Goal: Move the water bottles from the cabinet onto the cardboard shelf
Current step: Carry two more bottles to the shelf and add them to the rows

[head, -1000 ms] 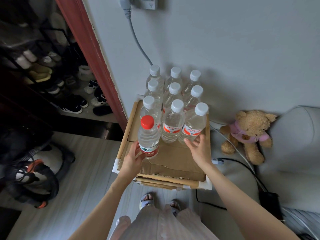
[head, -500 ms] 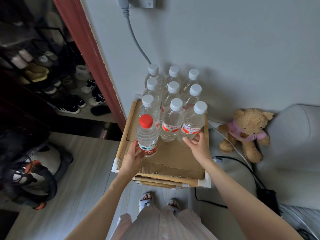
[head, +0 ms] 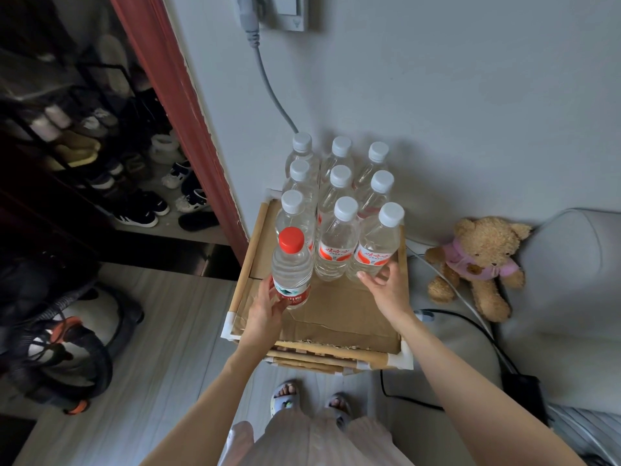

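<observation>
While upright, red-capped bottle [head: 291, 269] in left hand [head: 265, 309]

Teddy bear [head: 479, 262] in pink top sits on grey sofa [head: 571, 274], right of frame. White cable [head: 447, 280] passes just beside bear; black cable [head: 470, 326] runs over sofa edge to black adapter [head: 521, 386]. Grey cord [head: 268, 85] drops from wall socket [head: 289, 11]. Red door frame [head: 174, 105] left; shoe rack with shoes [head: 141, 183] behind it. Dark backpack [head: 57, 344] on wood floor [head: 161, 364]
</observation>
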